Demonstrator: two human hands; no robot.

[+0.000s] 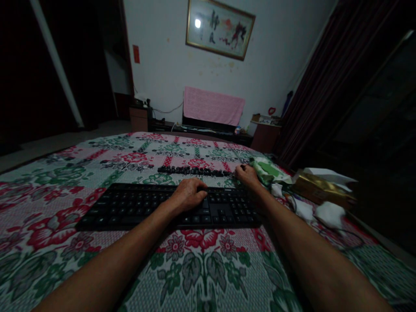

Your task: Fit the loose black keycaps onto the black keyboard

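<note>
A black keyboard [130, 203] lies on the flowered cloth in front of me. My left hand [189, 195] rests over its upper middle, thumb and forefinger apart, with nothing seen in it. Behind the keyboard runs a row of small black pieces [195, 171] that look like loose keycaps. At the right end of that row is my right hand [247, 177], its fingers closed together. A small dark bit shows at the fingertips, too dim to name. The keys under my left hand are hidden.
Right of my right hand lie a green-and-white packet [269, 170], crumpled white tissues [329, 214], a dark cable [352, 237] and a gold box [320, 188]. The patterned cloth [204, 268] covers the table. A pink towel [212, 106] hangs beyond the far edge.
</note>
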